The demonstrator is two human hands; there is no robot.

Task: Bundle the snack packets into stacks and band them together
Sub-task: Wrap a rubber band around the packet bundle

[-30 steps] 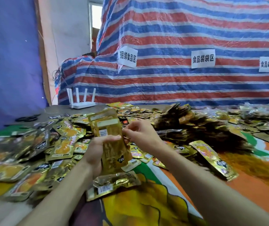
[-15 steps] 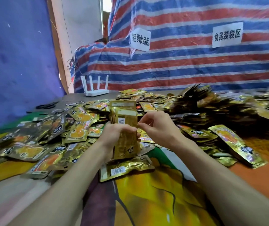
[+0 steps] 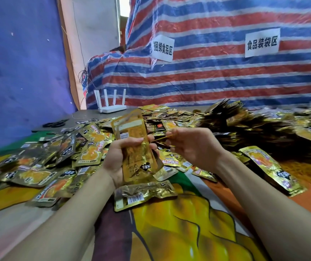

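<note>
Here's the banding step, right in the thick of it. The left hand (image 3: 118,162) grips a stack of gold snack packets (image 3: 134,147) upright, fingers curled across the front and thumb behind, held just above the counter (image 3: 179,232). The right hand (image 3: 192,146) sits just beside it, fingertips pinching a thin yellow rubber band (image 3: 162,138) that runs taut from the stack's right edge. So both hands are closed and busy: one on the packets, one on the band.

By my read the stack is gathered and the band is only started. Whether it already loops the stack once I cannot tell, as the left fingers cover that spot.

Next up, I'd say, the band needs stretching wide and carrying over the top of the stack, while the left grip stays firm so the slippery foil doesn't fan out. Let go too early and it could snap back.

Plenty of work remains. Loose packets (image 3: 56,161) litter the counter to the left, and one packet (image 3: 143,192) lies flat just below the left wrist. A flat gold bundle (image 3: 271,170) rests to the right, with a dark heap of more bundles (image 3: 245,129) beyond.
</note>
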